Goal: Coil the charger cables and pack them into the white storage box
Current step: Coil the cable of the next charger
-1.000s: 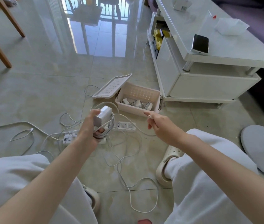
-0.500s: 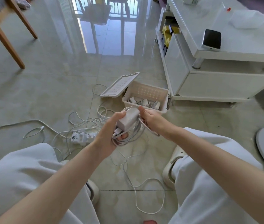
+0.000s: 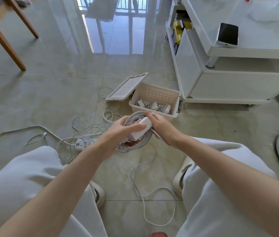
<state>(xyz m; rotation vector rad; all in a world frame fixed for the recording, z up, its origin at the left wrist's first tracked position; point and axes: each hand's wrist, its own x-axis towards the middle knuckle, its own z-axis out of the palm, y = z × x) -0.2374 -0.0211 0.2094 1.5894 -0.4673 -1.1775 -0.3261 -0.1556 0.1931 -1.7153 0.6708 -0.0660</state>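
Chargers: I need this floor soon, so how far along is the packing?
Done: a few coiled chargers lie in the box. In hand: the left hand grips a charger with its cable mostly looped, the right hand holding the loops. Left: that cable's tail trails on the floor, more loose cables and a power strip lie beyond, and the lid is off.

White storage box point(image 3: 156, 95) open-topped, lid point(image 3: 126, 87) at left, low table point(image 3: 238, 86) close at right, loose cables point(image 3: 90, 129) across near floor.
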